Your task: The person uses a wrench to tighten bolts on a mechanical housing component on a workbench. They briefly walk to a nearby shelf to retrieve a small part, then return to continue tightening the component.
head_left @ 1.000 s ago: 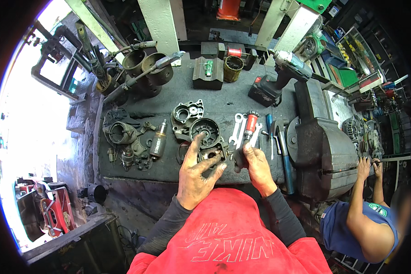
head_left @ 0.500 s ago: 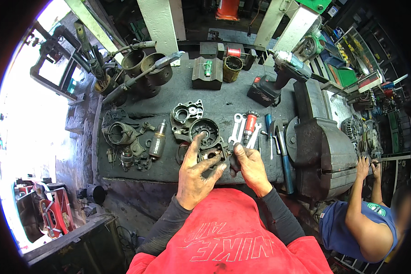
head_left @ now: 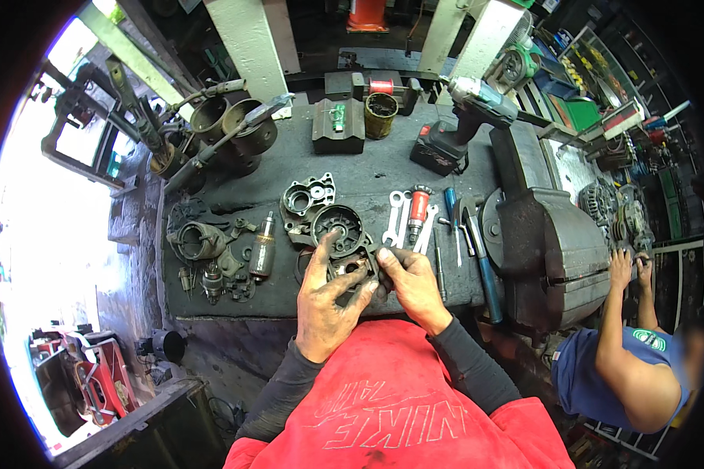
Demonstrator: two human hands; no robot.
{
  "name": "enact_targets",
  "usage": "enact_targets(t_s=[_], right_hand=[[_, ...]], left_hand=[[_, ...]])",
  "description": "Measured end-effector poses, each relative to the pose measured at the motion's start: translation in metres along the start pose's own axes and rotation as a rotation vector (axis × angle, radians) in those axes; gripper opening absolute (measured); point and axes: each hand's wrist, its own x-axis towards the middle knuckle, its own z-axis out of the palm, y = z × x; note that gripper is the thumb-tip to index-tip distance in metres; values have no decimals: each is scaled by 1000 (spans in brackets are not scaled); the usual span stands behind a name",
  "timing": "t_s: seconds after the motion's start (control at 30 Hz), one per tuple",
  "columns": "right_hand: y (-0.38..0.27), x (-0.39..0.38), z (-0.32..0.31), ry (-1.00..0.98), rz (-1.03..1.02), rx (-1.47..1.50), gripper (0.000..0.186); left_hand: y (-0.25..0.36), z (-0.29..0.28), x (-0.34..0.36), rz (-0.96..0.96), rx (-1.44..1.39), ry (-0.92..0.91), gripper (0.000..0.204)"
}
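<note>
My left hand (head_left: 325, 309) has its blackened fingers apart over the front of a dark metal gear housing (head_left: 343, 223), touching it. My right hand (head_left: 411, 289) is closed at the housing's right edge, thumb on top; what its darkened fingers grip is unclear. A cast cover plate (head_left: 309, 189) lies behind the housing. To the left are a cylindrical armature (head_left: 261, 254) and other dismantled castings (head_left: 199, 238). Right of my hands lie silver wrenches (head_left: 395, 215), a red-handled driver (head_left: 418, 209) and a blue-handled tool (head_left: 486, 289).
The bench (head_left: 375, 172) holds a cordless impact wrench (head_left: 473, 117), a V-block (head_left: 338, 137), a stained can (head_left: 380, 121) and metal cylinders with tools (head_left: 249, 133) behind. A large vise (head_left: 547, 250) stands right; beyond it a co-worker in blue (head_left: 618, 375) handles metal parts.
My right hand has moved leftward from below the red-handled driver to the housing's right edge. My left hand stays on the housing. The view has shifted slightly.
</note>
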Motion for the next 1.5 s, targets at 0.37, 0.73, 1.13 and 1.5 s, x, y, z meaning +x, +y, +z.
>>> enact_targets(t_s=[0.37, 0.73, 1.13, 1.5], right_hand=[[-3, 0, 8, 61, 39, 67, 43], [-7, -4, 7, 144, 73, -60, 39], [-9, -7, 6, 42, -94, 20, 35], [1, -5, 10, 125, -135, -82, 38]], left_hand=[[-1, 0, 2, 31, 48, -13, 30], [1, 1, 3, 45, 68, -14, 27], [1, 1, 2, 64, 98, -2, 28], [0, 2, 1, 60, 83, 9, 29]])
